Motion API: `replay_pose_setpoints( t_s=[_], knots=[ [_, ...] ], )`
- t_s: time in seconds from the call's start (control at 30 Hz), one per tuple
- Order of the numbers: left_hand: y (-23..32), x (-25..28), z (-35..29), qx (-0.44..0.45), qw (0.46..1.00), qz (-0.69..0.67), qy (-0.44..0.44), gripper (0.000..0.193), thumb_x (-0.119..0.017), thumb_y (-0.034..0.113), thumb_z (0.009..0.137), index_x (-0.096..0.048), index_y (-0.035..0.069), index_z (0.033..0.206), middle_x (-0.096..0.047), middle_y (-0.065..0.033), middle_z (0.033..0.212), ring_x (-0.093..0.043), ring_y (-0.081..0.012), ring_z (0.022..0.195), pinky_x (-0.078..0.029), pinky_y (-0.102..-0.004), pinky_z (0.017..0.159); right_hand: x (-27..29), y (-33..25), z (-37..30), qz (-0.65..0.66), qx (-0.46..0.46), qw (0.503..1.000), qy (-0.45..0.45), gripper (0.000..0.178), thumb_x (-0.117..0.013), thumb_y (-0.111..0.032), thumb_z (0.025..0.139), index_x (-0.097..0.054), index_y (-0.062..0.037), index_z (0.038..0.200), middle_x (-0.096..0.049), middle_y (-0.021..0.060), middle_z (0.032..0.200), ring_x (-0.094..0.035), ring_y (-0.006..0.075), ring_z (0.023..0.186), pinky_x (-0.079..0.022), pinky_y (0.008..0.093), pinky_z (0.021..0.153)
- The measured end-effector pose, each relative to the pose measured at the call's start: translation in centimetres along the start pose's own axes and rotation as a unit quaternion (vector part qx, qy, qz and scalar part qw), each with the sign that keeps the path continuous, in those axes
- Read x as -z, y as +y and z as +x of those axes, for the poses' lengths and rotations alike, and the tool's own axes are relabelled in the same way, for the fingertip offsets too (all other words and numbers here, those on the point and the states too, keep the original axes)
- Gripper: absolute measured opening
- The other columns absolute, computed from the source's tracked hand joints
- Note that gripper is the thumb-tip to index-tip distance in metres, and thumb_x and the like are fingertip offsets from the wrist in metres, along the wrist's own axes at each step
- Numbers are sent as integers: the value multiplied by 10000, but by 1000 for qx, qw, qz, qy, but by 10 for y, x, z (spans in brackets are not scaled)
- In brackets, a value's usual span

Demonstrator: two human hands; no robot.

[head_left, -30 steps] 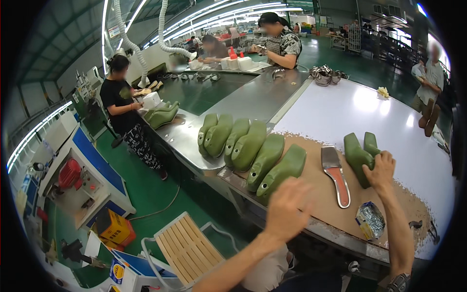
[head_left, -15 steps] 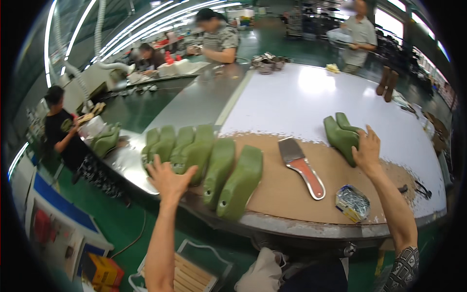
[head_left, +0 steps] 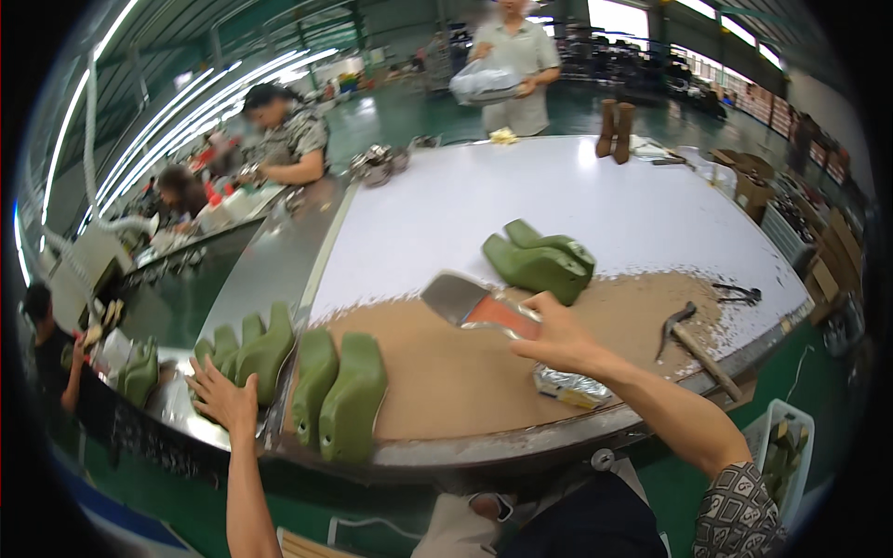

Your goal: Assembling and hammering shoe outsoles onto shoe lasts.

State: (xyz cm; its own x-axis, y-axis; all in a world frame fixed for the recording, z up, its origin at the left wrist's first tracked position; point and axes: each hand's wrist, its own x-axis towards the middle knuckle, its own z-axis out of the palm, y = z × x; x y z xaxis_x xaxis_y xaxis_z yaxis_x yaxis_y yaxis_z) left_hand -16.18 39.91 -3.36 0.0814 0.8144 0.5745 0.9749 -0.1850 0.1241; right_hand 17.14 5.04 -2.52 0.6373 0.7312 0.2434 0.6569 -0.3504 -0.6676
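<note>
Green plastic shoe lasts stand in a row along the near left edge of the bench. My left hand (head_left: 224,394) lies with fingers spread against the leftmost group of lasts (head_left: 265,355). Beside it, a pair of lasts (head_left: 352,400) leans on the brown board. My right hand (head_left: 558,337) grips the red-orange handle of a broad grey-bladed scraper (head_left: 458,296), raised off the board with its blade toward the left. Another pair of lasts (head_left: 539,263) rests just beyond that hand. Under my right forearm is a small, shiny packet (head_left: 569,386), partly covered.
A hammer (head_left: 699,352) and dark pincers (head_left: 738,294) lie at the right of the white-topped bench (head_left: 437,205). Brown boots (head_left: 614,132) stand at the far edge. A white crate (head_left: 783,460) of lasts is on the floor, lower right. Co-workers are across and left.
My right hand has left the far pair of lasts and lifted the scraper by its handle. My left hand stays at the left lasts. The view has swung right.
</note>
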Motion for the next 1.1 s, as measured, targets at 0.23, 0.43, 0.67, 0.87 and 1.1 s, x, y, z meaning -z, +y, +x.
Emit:
replay_pose_setpoints(
  t_s=[0.23,0.43,0.67,0.87,1.1],
  knots=[
    [250,96,-135,-355,747,-519,-216,479,-675,233,858,-542,-8,1250,-591,-213,1234,-559,-342,1164,-423,-403,1009,88,66,-119,371,-123,893,225,103,-574,-26,869,-511,22,935,-602,99,695,-616,177,584,-515,310,517],
    [459,82,-191,-345,770,-480,-241,663,-606,397,887,-448,-87,1312,-572,-263,1222,-552,-366,1154,-439,-426,954,65,103,-160,332,-174,892,251,257,-457,-57,920,-365,-42,1159,-551,67,757,-565,139,610,-489,282,548],
    [516,63,-173,-354,869,-110,-330,672,-570,369,756,-466,-25,1290,-680,-167,1035,-665,-301,940,-490,-381,799,60,110,-165,379,-155,870,275,231,-452,-102,944,-439,-6,1153,-598,95,864,-590,139,645,-518,284,620],
    [458,84,-173,-175,666,-497,-528,724,-579,234,806,-282,-87,1383,-645,-158,820,-626,-230,536,-473,-320,455,67,116,-157,458,-154,834,264,243,-427,-156,986,-446,-12,1180,-568,83,862,-596,151,704,-525,311,637],
    [317,181,-283,-303,529,-659,-440,554,-559,187,964,-267,51,1415,-512,-170,1225,-535,-197,1086,-443,-334,922,97,60,-144,632,-90,766,75,750,-490,-562,931,-274,-39,1423,-502,128,1229,-577,239,1066,-515,396,868]
  ],
)
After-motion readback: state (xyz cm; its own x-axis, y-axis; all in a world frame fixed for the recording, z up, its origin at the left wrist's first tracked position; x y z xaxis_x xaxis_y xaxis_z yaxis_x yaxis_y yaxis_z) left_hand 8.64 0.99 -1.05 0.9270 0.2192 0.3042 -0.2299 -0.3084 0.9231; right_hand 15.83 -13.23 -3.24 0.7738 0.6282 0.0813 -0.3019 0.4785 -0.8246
